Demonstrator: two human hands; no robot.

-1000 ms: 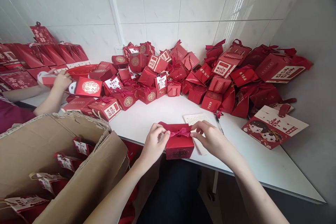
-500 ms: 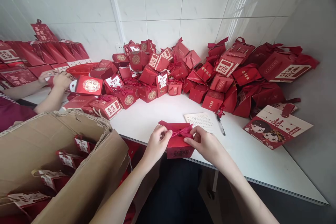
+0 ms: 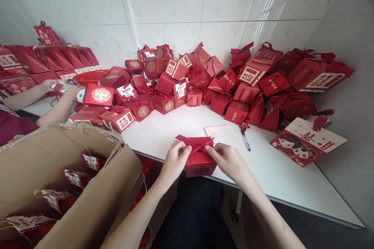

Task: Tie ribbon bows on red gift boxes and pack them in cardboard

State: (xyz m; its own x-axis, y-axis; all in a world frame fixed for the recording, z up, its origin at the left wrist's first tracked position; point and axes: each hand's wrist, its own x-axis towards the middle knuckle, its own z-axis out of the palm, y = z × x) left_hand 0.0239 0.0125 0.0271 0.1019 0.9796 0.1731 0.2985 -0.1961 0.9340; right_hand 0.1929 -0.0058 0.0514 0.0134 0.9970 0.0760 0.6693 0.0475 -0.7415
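A small red gift box [image 3: 201,163] stands at the front edge of the white table, its lower front printed with a dark pattern. Across its top lies a red ribbon [image 3: 200,146], tied in a bow. My left hand [image 3: 177,158] pinches the bow's left side between thumb and fingertips. From the right, my right hand [image 3: 223,158] pinches the ribbon close to the knot, thumb and index finger together. Just behind the box lie a sheet of handwritten paper [image 3: 223,135] and a black pen [image 3: 246,139].
Red gift boxes [image 3: 198,78] are heaped along the wall. To the left stands an open cardboard box [image 3: 96,186] with several red boxes inside. A co-worker's hands [image 3: 68,93] hold a ribbon beside a red basin [image 3: 92,76]. A cream-and-red card box [image 3: 308,140] lies at right.
My right hand has shifted left, its fingertips closing on the ribbon near the knot. My left hand stays put. The co-worker's hands have moved apart.
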